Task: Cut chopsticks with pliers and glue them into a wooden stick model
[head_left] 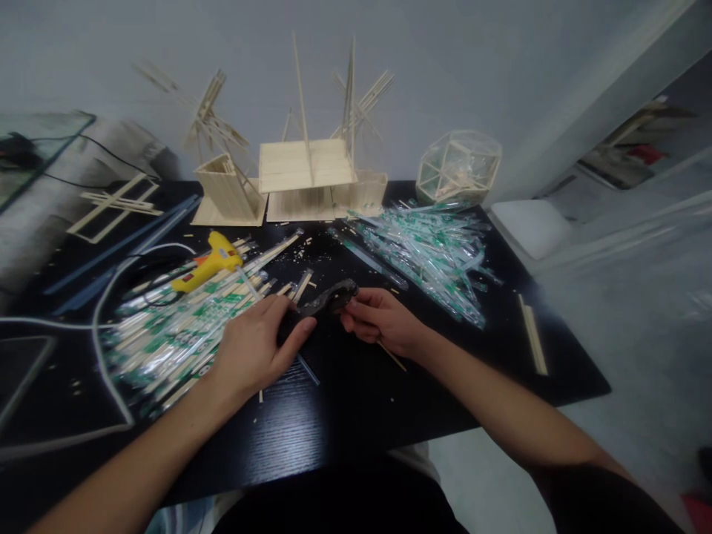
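A pale wall (445, 67) formed the background, with a black table (361, 389) set in front of it. Wooden stick models (305, 163) stood along the far edge of the table, and a faceted frame (461, 167) stood to their right. A heap of green-and-clear wrappers (423, 245) lay in front of the faceted frame. Wrapped sticks (183, 334) lay at the left, with a yellow glue gun (208, 263) at their far side. Loose sticks (532, 337) lay near the right edge.

The black tool (328, 298) was located centrally, between the two hands. Its long axis ran from the left hand to the right hand, angling slightly away from the person toward the right. Its exact type could not be determined.

Left hand (250, 341): palm down at the tool's left end, thumb and forefinger parted around it. The remaining fingers were hidden; whether they gripped could not be told.

Right hand (383, 319): fingers curled and thumb pressed in, pinching a thin stick (392, 354) at the tool's right end. The stick's free end projected below this hand, toward the person and to the right, at an angle to the tool's axis. The right hand was the nearer to the stick; its other end was hidden
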The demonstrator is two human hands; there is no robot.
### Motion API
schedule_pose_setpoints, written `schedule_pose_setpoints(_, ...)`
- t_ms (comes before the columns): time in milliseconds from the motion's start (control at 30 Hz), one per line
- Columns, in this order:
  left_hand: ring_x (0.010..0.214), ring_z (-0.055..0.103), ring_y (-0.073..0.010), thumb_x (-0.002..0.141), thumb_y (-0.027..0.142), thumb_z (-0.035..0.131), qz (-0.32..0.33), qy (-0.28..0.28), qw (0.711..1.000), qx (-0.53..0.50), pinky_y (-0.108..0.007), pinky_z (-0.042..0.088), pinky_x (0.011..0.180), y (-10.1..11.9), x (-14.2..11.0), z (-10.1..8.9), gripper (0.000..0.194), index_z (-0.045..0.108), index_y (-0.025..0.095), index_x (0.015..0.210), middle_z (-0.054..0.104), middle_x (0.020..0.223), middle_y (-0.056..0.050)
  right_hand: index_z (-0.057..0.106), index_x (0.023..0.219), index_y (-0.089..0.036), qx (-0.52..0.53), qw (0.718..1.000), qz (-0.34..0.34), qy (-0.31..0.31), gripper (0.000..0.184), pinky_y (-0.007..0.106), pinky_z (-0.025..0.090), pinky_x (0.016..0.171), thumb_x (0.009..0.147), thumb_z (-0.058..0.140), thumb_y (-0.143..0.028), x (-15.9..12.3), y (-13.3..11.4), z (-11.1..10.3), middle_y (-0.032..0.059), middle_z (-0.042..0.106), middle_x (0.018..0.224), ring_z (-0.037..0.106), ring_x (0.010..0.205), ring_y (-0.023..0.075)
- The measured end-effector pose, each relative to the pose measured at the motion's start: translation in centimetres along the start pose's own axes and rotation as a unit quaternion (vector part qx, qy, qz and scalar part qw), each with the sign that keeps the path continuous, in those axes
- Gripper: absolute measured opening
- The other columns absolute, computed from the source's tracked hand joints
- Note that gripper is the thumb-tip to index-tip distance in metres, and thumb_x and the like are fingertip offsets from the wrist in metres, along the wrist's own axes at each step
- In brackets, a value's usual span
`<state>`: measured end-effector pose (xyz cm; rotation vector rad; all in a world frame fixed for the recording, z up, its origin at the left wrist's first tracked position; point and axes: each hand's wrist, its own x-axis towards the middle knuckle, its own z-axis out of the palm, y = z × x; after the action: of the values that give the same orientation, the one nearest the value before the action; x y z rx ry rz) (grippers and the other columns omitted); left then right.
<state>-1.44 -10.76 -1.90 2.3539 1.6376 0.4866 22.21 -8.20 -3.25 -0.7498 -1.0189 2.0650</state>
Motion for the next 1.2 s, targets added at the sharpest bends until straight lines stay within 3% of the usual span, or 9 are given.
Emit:
schedule_pose_setpoints(767,0.089,0.068,-0.0275,0.099,0.058,0.036,0.0,0.015,1.0,-0.01,-0.038,0.05,0.076,-0.05,-0.14,0.23,0.045,0.06,0.02,0.104,0.069,0.095,-0.008,0.065,0.082,-0.015,-0.013,1.0,-0.009,0.008,0.031,0.018,0.018,0.041,0.082,0.082,-0.04,-0.19,-0.41,0.13,-0.0029,0.063,0.069,0.033,0.044,0.0013)
schedule_pose_setpoints(1200,0.085,0.067,-0.0273,0.1,0.058,0.033,0.007,0.004,1.0,0.007,-0.037,0.049,0.073,0.2,-0.05,0.05,0.047,0.06,0.02,0.095,0.068,0.089,-0.008,0.064,0.081,-0.015,-0.048,0.998,-0.019,0.032,0.032,0.019,0.018,0.04,0.082,0.082,-0.042,-0.27,-0.51,0.41,-0.0027,0.064,0.067,0.034,0.043,0.0019)
